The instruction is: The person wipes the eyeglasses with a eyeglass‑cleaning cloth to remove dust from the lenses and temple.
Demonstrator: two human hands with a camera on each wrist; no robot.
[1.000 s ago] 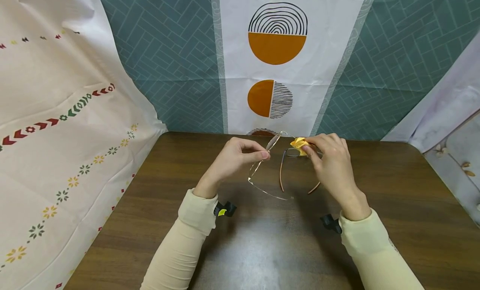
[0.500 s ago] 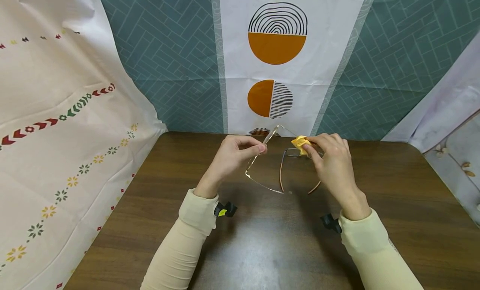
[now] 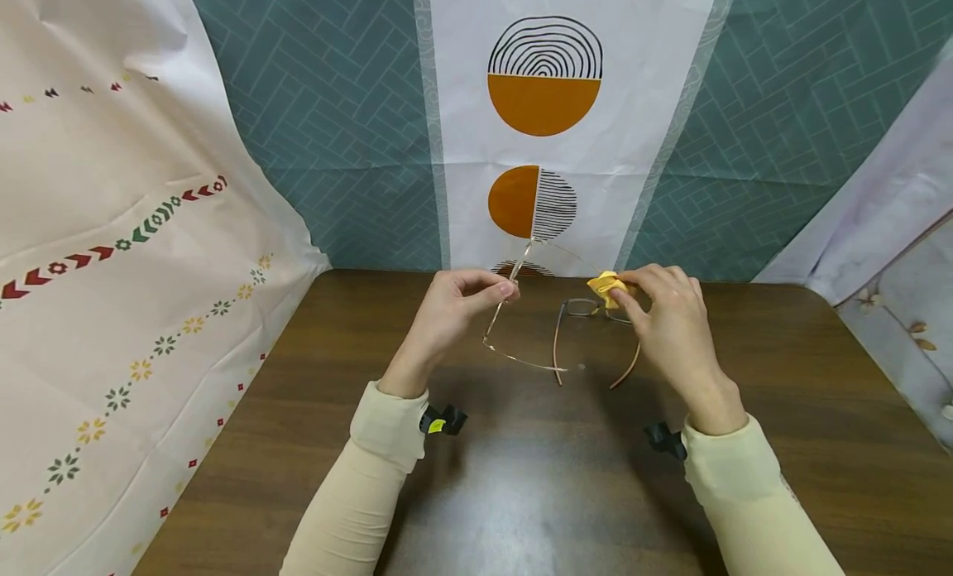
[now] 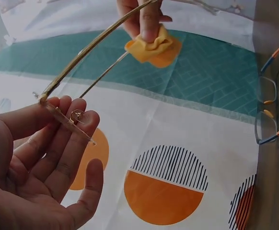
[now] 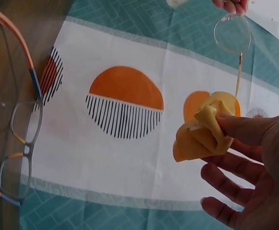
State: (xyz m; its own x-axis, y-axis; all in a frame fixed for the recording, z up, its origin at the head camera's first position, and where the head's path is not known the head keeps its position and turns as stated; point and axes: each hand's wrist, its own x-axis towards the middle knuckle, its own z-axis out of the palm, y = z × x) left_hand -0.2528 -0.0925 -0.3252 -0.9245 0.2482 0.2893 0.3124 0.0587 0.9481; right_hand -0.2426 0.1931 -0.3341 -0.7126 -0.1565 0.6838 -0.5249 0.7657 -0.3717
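Observation:
Gold thin-rimmed eyeglasses [image 3: 529, 363] are held up over the table with both temples unfolded. My left hand [image 3: 449, 318] pinches their frame between thumb and fingers; in the left wrist view the near temple [image 4: 92, 44] runs from its hinge beside the fingers. With thumb and forefinger my right hand [image 3: 673, 332] grips a crumpled yellow cloth [image 3: 609, 288], folded round the far temple toward its end, so that stretch is hidden. The right wrist view shows a round clear lens [image 5: 232, 34] below the left fingers, and the temple leading into the cloth.
Behind the right hand, a second pair of glasses [image 3: 555, 343] with grey rims and orange-brown temples rests unfolded on the wooden table [image 3: 298, 444]. A patterned curtain [image 3: 350, 146] hangs along the table's back edge. Pale cloth [image 3: 112, 311] hangs on the left.
The left hand has shifted slightly left, with the gold frame turning and its upper end rising. The right hand and cloth have slid slightly right, away from the left hand.

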